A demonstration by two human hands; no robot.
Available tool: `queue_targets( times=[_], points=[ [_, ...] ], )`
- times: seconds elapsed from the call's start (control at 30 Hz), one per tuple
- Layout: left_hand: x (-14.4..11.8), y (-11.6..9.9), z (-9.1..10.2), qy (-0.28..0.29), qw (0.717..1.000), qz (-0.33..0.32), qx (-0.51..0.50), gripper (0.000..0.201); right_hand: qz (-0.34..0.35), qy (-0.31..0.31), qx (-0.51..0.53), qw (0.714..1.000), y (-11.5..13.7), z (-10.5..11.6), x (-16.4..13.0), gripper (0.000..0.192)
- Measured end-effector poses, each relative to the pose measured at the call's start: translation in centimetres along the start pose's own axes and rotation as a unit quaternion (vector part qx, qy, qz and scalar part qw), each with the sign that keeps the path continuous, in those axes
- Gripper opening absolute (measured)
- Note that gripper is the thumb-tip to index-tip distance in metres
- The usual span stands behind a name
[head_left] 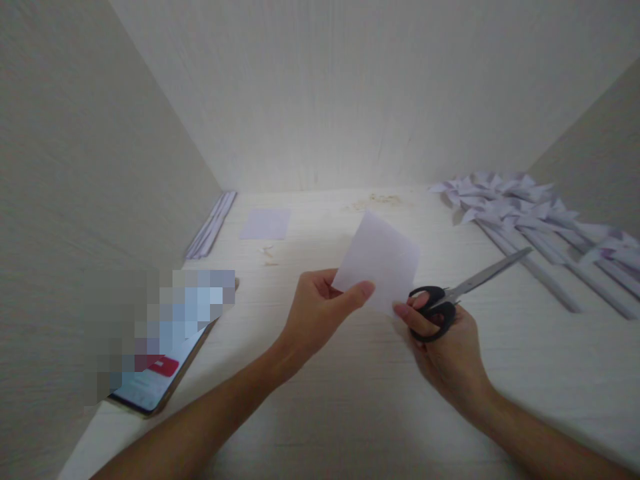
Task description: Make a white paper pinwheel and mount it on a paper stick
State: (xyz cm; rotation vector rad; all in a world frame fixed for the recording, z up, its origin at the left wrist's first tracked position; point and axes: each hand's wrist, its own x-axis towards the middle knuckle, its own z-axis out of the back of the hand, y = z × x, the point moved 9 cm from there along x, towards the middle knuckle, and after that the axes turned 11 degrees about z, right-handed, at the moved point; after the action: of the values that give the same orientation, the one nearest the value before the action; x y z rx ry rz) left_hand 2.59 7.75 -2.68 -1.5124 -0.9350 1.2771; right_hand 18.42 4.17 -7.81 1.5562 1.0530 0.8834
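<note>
1. Nearest, to the left of the left hand's grip, a smartphone (pixel 153 383) lies at a slant with its screen lit; part of it is hidden by pixelation.
2. The right hand (pixel 449 343) is closed around black-handled scissors (pixel 463 291), the handle loops about its fingers. The blades lie together and point away from the grip, up to the right. The thumb tip is at the lower corner of the paper.
3. The left hand (pixel 317 312) is clamped on a white paper square (pixel 383 257), thumb on top. The sheet is held tilted above the white tabletop (pixel 325 427), between the two hands.
4. Beyond the left grip, to its left, are a few small scraps (pixel 269 252), then a loose paper sheet (pixel 266 224) lying flat.
5. Farther left, a bundle of folded paper strips (pixel 213 227) rests by the side panel (pixel 135 167).
6. Beyond the right grip, to its right, white paper pinwheels (pixel 515 203) lie heaped, their paper sticks (pixel 535 273) pointing back toward the near side.
7. Straight beyond the held sheet are tiny pale bits (pixel 385 199), perhaps clippings; they are blurred.
</note>
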Motion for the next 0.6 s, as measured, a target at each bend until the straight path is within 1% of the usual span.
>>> queue_targets(
  times=[0.1,0.17,0.3,0.4,0.5,0.6],
  points=[
    [-0.2,1.0,0.2,-0.047,0.999,0.006,0.0,0.022,0.004,0.006,-0.024,1.0,0.4,-0.1,-0.3,0.027],
    [-0.3,1.5,0.3,-0.065,0.998,0.013,0.004,0.021,0.008,0.014,-0.04,0.999,0.6,-0.2,-0.4,0.028],
    [-0.4,1.9,-0.1,-0.059,0.998,0.019,-0.01,0.02,0.012,0.032,-0.066,0.997,0.8,-0.5,-0.5,0.029],
    [-0.2,1.6,0.1,-0.061,0.998,0.017,-0.03,0.021,0.015,0.059,-0.079,0.995,0.9,-1.0,-0.4,0.028],
    [-0.1,0.4,1.2,-0.08,0.996,-0.007,-0.049,0.023,0.015,0.122,-0.107,0.987,0.9,-2.0,-0.6,0.025],
    [-0.1,-1.0,2.7,-0.112,0.99,-0.037,-0.083,0.029,0.008,0.214,-0.12,0.969,0.9,-3.4,-1.4,0.028]
  ],
)
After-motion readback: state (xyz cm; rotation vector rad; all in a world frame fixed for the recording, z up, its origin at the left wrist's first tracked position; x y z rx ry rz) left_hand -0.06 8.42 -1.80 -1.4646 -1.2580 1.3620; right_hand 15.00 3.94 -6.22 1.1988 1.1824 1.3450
